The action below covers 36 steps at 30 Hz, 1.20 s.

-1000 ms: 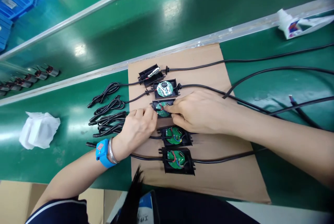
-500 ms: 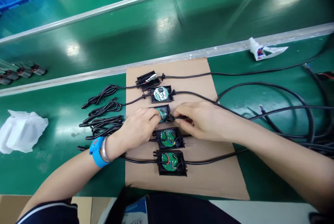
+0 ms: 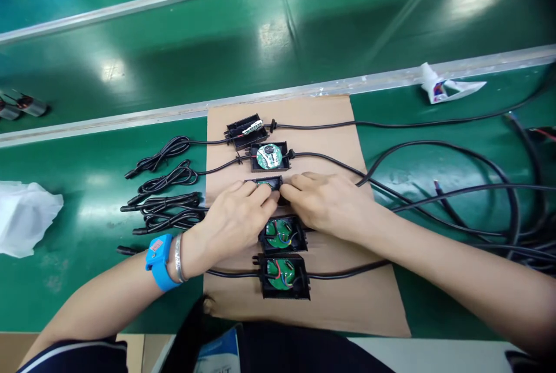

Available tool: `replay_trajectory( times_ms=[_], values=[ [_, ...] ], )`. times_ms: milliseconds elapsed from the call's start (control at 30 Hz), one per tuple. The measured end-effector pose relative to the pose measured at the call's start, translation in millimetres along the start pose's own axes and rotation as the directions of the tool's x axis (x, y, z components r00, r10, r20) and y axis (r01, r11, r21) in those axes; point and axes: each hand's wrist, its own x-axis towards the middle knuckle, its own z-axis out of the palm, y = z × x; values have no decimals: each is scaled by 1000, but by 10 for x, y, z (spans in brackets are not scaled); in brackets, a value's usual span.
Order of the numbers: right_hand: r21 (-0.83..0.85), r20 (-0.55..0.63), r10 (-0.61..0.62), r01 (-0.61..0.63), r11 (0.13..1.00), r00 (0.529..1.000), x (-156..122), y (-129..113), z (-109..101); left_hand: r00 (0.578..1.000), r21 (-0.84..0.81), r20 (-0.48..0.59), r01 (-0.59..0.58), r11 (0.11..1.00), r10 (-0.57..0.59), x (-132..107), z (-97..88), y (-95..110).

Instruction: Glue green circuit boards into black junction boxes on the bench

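Several black plastic housings with green circuit boards stand in a column on a cardboard sheet (image 3: 243, 306). Both of my hands are closed at the middle housing (image 3: 278, 180), which they largely cover. My left hand (image 3: 237, 214) presses its fingers over the board and the left side. My right hand (image 3: 328, 202) grips the right end, where the cable enters; that cable end is hidden. Above lie a housing with a round board (image 3: 269, 156) and one with a tilted board (image 3: 247, 131). Below are two more, the upper housing (image 3: 283, 234) and the lower housing (image 3: 284, 276), with coloured wires showing.
Coiled black cables with plugs (image 3: 167, 205) lie left of the cardboard. Long black cables (image 3: 478, 187) run off to the right. A white crumpled sheet (image 3: 28, 216) lies far left, a torn white wrapper (image 3: 449, 86) at back right. Small metal motors (image 3: 30, 105) stand at the left edge.
My right hand has moved left from the cable onto the right end of the middle housing. My left hand's fingers have slid slightly right over the board. The view has shifted a little.
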Motion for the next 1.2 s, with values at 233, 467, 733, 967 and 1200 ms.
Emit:
replay_trajectory(
  times_ms=[233, 467, 733, 967, 1200],
  values=[
    [-13, -34, -10, 9, 1000, 999, -5, 63, 16, 999, 5, -2, 37, 999, -37, -16, 60, 5],
    [2, -181, -10, 11, 1000, 983, -70, 131, 141, 996, 4, 57, 64, 998, -64, -1, 84, -6],
    [37, -253, -95, 108, 993, 963, -54, 111, 274, 989, 34, 134, 59, 998, -63, 36, -4, 104],
    [264, -136, 45, -8, 965, 990, 22, 329, -64, 994, -220, 15, 113, 969, -112, -56, -221, -180],
    [407, -119, 330, -257, 877, 936, 174, 542, 101, 896, -92, 25, 444, 891, -444, 81, -31, -699]
  ],
)
